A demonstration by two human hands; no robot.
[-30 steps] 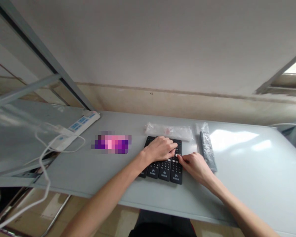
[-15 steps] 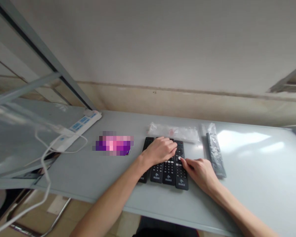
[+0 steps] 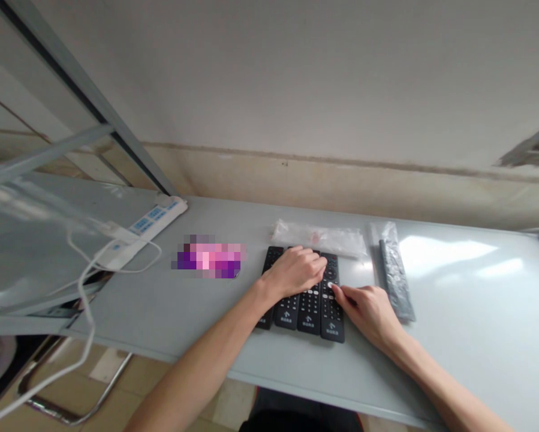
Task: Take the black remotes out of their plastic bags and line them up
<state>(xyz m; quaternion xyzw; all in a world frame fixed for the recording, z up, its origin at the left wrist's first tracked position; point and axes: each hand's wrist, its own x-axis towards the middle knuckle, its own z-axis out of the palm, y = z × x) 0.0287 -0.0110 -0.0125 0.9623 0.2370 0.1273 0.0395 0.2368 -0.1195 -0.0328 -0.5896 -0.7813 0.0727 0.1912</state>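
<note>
Four black remote controls lie side by side on the grey table. The rightmost remote control (image 3: 333,321) shows most fully, with white and grey buttons. My left hand (image 3: 296,273) rests across the row, its fingers curled together and the fingertips at the upper part of the rightmost remote; it hides the middle of the others. Just right of the row, my right hand (image 3: 370,309) is closed, with fingers folded and the thumb tip touching the right edge of that same remote. What the folded fingers touch is hidden.
Behind the remotes lies a clear plastic bag (image 3: 336,239). A bagged dark remote (image 3: 396,282) is on the right. Left of my hands lies a pixelated pink and purple object (image 3: 208,257). A white power strip (image 3: 136,240) with cables stands near the metal frame (image 3: 138,156).
My hands keep nearly the same pose on the remotes. The whole view has shifted slightly; no remote has clearly moved.
</note>
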